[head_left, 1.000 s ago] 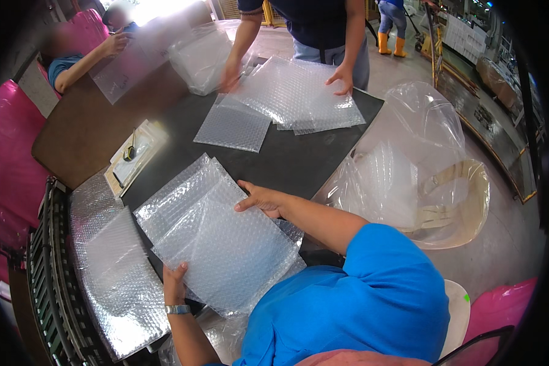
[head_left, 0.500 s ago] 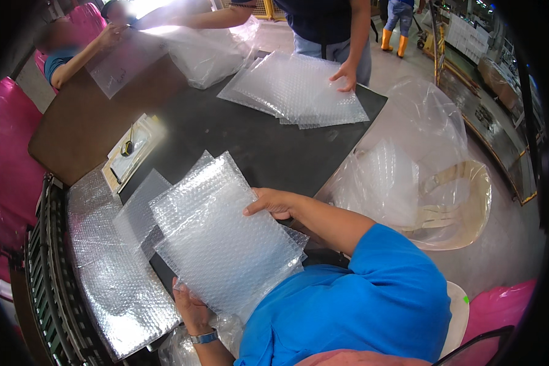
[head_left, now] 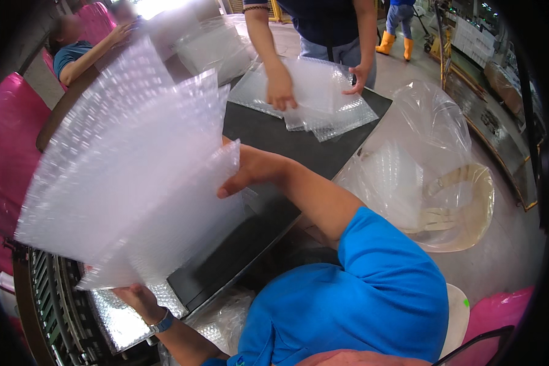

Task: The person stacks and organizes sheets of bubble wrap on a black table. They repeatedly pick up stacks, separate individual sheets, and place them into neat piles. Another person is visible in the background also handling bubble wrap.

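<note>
A fanned stack of clear bubble wrap bags point(head_left: 134, 177) is lifted over the dark table point(head_left: 256, 131), partly smeared by motion. At its right edge my right hand point(head_left: 244, 168) grips it, thumb on top and fingers hidden beneath. My left hand point(head_left: 137, 300), with a watch on the wrist, is closed on the stack's lower left edge. Below that hand lies a shiny bubble wrap sheet point(head_left: 122, 317), mostly covered by the raised stack.
Across the table a co-worker's hands point(head_left: 282, 88) touch another pile of bubble wrap bags point(head_left: 341, 119). A roller conveyor point(head_left: 49, 311) runs at the left. To the right stands a container lined with clear plastic point(head_left: 451, 207), holding bubble wrap. Another person point(head_left: 73, 58) is at the far left.
My hands have raised the bag stack and swung it left, and its sheets have fanned apart. The co-worker across has brought a second hand down onto the other pile.
</note>
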`<control>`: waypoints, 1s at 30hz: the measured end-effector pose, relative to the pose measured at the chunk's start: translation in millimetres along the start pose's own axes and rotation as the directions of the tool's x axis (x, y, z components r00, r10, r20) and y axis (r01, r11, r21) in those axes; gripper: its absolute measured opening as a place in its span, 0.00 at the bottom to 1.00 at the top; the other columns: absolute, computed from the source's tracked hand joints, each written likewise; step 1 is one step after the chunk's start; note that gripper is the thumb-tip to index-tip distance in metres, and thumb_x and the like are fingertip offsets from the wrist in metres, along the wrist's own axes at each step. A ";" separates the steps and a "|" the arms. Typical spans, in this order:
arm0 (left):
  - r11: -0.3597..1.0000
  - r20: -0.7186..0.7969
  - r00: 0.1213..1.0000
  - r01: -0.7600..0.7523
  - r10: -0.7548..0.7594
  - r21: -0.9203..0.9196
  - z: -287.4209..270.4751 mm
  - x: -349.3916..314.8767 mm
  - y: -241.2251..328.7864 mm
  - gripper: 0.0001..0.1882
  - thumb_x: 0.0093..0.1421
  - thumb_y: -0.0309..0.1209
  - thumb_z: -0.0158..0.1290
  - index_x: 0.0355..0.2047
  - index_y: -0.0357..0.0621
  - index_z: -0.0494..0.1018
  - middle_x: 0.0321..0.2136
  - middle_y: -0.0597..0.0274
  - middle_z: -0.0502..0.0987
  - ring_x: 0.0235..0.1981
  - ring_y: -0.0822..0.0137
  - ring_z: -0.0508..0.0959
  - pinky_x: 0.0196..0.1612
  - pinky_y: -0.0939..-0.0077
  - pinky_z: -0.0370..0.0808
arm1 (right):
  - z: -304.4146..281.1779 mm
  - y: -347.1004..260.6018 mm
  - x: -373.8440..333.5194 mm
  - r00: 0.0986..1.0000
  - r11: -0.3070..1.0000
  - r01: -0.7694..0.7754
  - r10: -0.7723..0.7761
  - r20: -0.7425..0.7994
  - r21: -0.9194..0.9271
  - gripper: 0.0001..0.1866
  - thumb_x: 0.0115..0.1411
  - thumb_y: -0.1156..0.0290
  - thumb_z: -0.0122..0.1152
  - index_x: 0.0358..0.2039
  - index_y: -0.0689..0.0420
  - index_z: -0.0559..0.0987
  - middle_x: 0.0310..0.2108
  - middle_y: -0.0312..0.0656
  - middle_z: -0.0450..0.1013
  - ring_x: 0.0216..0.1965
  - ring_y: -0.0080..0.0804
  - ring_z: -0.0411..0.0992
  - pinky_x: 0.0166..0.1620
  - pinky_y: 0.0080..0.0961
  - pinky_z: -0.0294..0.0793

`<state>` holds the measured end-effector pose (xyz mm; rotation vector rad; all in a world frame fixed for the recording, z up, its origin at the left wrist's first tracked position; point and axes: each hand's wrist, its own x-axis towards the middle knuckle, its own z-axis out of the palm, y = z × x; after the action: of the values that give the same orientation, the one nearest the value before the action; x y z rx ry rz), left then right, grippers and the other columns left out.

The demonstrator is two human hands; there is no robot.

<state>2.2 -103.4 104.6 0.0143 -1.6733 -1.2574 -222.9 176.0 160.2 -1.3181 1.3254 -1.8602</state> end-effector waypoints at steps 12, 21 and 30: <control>0.972 0.054 0.980 0.197 -0.192 -0.124 27.2 -15.9 -21.0 0.41 0.44 0.49 0.63 0.50 0.32 0.61 0.45 0.55 0.68 0.48 0.64 0.67 0.51 0.69 0.63 | 0.4 50.6 -12.2 0.975 0.998 -0.052 0.045 -0.220 -0.026 0.44 0.37 0.71 0.73 0.55 0.57 0.60 0.48 0.41 0.64 0.51 0.30 0.60 0.54 0.29 0.60; 0.918 0.071 0.916 0.397 -0.396 -0.009 47.2 -36.8 -30.5 0.47 0.44 0.43 0.64 0.57 0.33 0.52 0.52 0.49 0.62 0.53 0.58 0.61 0.56 0.67 0.57 | 7.7 88.5 -22.7 0.873 0.943 -0.321 0.330 -0.359 0.088 0.44 0.36 0.76 0.72 0.55 0.57 0.61 0.49 0.40 0.66 0.52 0.33 0.62 0.56 0.31 0.60; 0.475 0.281 0.925 -0.374 0.255 0.796 35.0 3.1 54.1 0.60 0.38 0.50 0.65 0.62 0.40 0.41 0.59 0.44 0.51 0.63 0.52 0.47 0.62 0.60 0.46 | 26.9 -21.8 -2.3 0.988 0.678 -0.153 0.079 -0.136 -0.719 0.33 0.40 0.70 0.69 0.49 0.55 0.66 0.41 0.46 0.70 0.45 0.36 0.68 0.47 0.30 0.67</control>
<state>4.0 -55.2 147.5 0.2079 -2.1325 -0.0564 -194.8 175.2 180.5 -1.4519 2.2992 -1.3302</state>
